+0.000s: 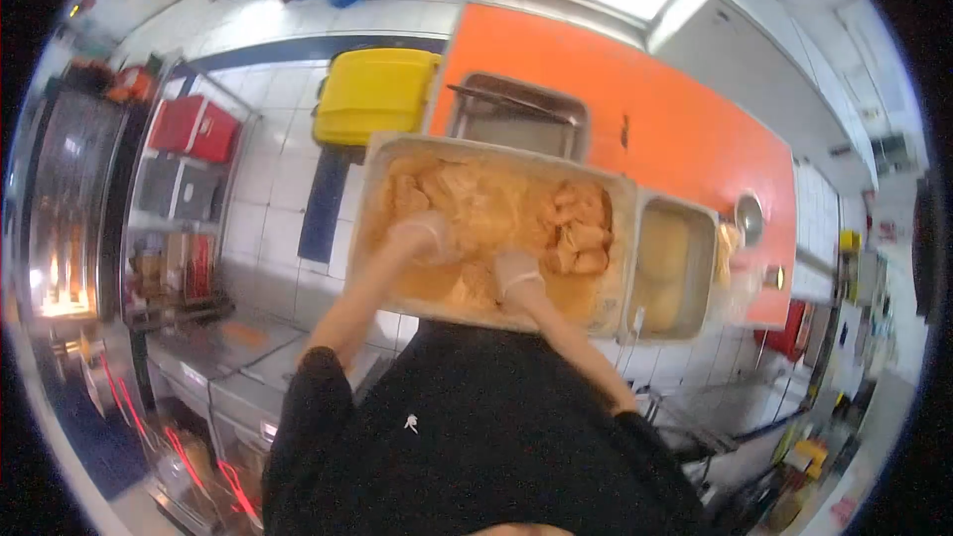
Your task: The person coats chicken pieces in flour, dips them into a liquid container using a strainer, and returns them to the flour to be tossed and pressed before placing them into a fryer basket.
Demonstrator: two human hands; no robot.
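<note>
Presently, the operator's two hands are inside the large tub (506, 151) at the centre of the frame, which holds an orange-tan powder (419, 286) and a number of pieces of pale meat. The left hand (421, 236) is in the left half of the tub, its fingers down in the powder, just below some coated pieces (409, 196). The right hand (517, 271) is near the lower middle of the tub, to the left of the meat pile (580, 238). Both hands show a whitish covering; whether glove or powder cannot be determined. The state of either grip cannot be told: the fingers are blurred and partly buried, and no piece can be confirmed as held.

The meat pile lies in the right part of the tub, with less powder upon it than the coated pieces at left. Immediately right of the tub is a smaller container (712, 268) with pale yellowish contents. Above the tub, on the orange table (675, 129), sits a metal tray (511, 131) with a dark, long item lying across its upper part. A metal bowl (751, 219) is noted toward the right end of the table. A yellow bin (377, 94) stands left of the table, upper left of centre.
</note>
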